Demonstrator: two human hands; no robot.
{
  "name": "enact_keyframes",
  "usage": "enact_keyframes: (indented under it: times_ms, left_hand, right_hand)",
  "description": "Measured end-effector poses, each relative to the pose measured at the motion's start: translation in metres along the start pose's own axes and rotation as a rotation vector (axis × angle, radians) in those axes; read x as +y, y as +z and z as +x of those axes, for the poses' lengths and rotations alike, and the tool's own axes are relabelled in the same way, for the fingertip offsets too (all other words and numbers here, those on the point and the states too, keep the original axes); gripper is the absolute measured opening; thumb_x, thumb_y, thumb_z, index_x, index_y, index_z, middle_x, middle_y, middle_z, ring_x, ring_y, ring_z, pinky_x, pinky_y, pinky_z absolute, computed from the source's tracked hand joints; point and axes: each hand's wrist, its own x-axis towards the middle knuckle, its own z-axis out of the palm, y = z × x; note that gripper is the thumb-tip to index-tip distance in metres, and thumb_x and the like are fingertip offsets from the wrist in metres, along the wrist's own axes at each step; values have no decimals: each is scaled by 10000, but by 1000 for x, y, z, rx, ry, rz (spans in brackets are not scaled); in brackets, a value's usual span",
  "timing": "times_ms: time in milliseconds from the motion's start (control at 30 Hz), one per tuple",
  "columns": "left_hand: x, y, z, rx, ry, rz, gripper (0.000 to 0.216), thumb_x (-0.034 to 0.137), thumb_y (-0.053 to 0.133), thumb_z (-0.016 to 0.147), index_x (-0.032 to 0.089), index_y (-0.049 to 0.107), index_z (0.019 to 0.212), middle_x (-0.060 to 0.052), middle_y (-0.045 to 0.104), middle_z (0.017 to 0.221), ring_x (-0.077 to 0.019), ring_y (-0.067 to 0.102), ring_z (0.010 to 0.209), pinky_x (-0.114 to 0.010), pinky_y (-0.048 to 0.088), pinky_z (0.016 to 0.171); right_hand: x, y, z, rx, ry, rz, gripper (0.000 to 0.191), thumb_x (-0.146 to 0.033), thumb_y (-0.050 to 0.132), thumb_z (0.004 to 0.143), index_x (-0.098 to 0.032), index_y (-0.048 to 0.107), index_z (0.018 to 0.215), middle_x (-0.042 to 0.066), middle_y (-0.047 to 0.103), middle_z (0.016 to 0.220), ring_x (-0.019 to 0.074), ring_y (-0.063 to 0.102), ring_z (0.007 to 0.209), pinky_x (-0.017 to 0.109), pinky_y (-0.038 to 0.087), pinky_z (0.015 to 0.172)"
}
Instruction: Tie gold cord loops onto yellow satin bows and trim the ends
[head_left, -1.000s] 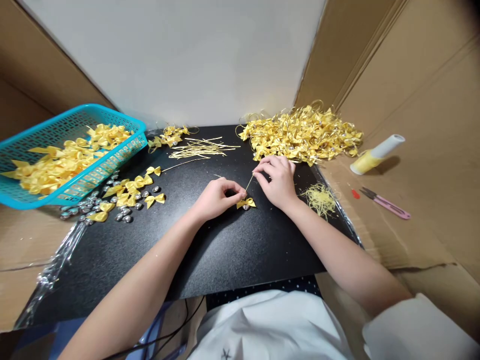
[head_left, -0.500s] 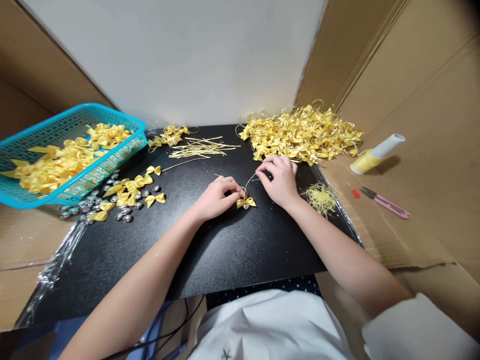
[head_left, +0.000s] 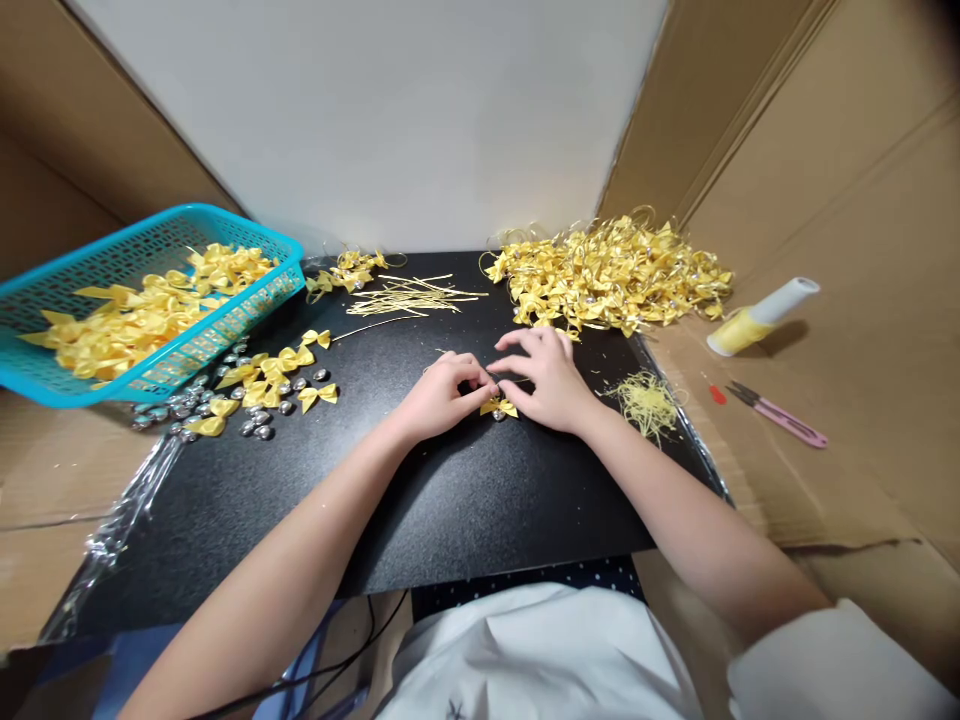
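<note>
My left hand (head_left: 450, 396) is closed in a pinch at the top of a small yellow ribbon bow (head_left: 508, 408) with a silver bell (head_left: 499, 415) at its centre. Thin gold cord is at the pinch, mostly hidden by the fingers. From the right, my right hand (head_left: 546, 380) reaches over the bow with thumb and fingers apart, their tips close to my left fingertips. The bow hangs just above or rests on the black tabletop (head_left: 450, 510); I cannot tell which.
A turquoise basket (head_left: 296, 262) of yellow bows stands left, with loose bells (head_left: 184, 400) beside it. Cut cords (head_left: 412, 295) lie at the back. Finished bows (head_left: 615, 275) are heaped back right. Trimmings (head_left: 649, 405), pink-handled snips (head_left: 787, 420) and a cord-wound tube (head_left: 761, 315) lie right.
My right hand has let go of the cord it was pulling outward. It has moved left to the bow, fingers spread. My left hand keeps its pinch.
</note>
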Motion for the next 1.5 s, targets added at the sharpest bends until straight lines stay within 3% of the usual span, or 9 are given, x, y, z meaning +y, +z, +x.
enact_keyframes:
  times_ms: [67, 200, 1000, 1500]
  left_hand:
    - [0, 0, 0, 8, -3, 10, 250, 346, 555, 883, 167, 640, 731, -9, 619, 769, -159, 511, 756, -329, 367, 805]
    - [0, 0, 0, 5, -11, 21, 245, 336, 550, 885, 165, 636, 731, -8, 625, 775, -152, 507, 742, -335, 362, 820]
    - [2, 2, 1, -56, -23, 13, 225, 320, 547, 837, 180, 588, 666, 2, 625, 728, -150, 501, 716, -329, 373, 815]
    - [9, 6, -2, -95, 4, -5, 191, 256, 563, 817, 177, 639, 661, -6, 605, 701, -157, 504, 712, -317, 388, 761]
  right_hand:
    - [-1, 2, -1, -75, -32, 8, 160, -299, 568, 880, -264, 724, 887, 34, 614, 1211, 257, 449, 1126, 453, 277, 968]
    - [1, 4, -1, -79, -12, 8, 185, -291, 562, 897, -242, 707, 793, 32, 624, 1178, 245, 449, 1110, 452, 264, 970]
    - [7, 9, 0, 70, 57, -93, 145, -289, 602, 890, -266, 707, 793, 14, 628, 1059, 232, 445, 1068, 416, 261, 915]
    - [19, -3, 2, 101, 130, -217, 185, -284, 571, 890, -253, 707, 769, 53, 564, 949, 261, 434, 995, 457, 306, 881]
